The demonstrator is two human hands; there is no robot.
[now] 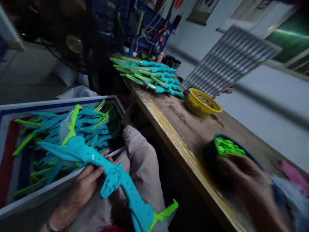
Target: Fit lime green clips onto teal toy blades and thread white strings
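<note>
My left hand [83, 187] is closed round a long turquoise plastic toy part [113, 178] with a lime green tip, held over my lap. My right hand [243, 180] reaches into a dark bowl [210, 151] of small lime green pieces [228, 146] on the wooden table; motion blur hides its fingers. A large box [60, 103] on my left holds several turquoise and green parts of the same kind [79, 129].
A pile of assembled turquoise-green toys [152, 75] lies at the table's far end [178, 129]. A yellow bowl [201, 104] sits beside it, with a ribbed grey tray [229, 59] tilted above. A fan [72, 42] stands behind the box. Something pink [293, 175] lies at right.
</note>
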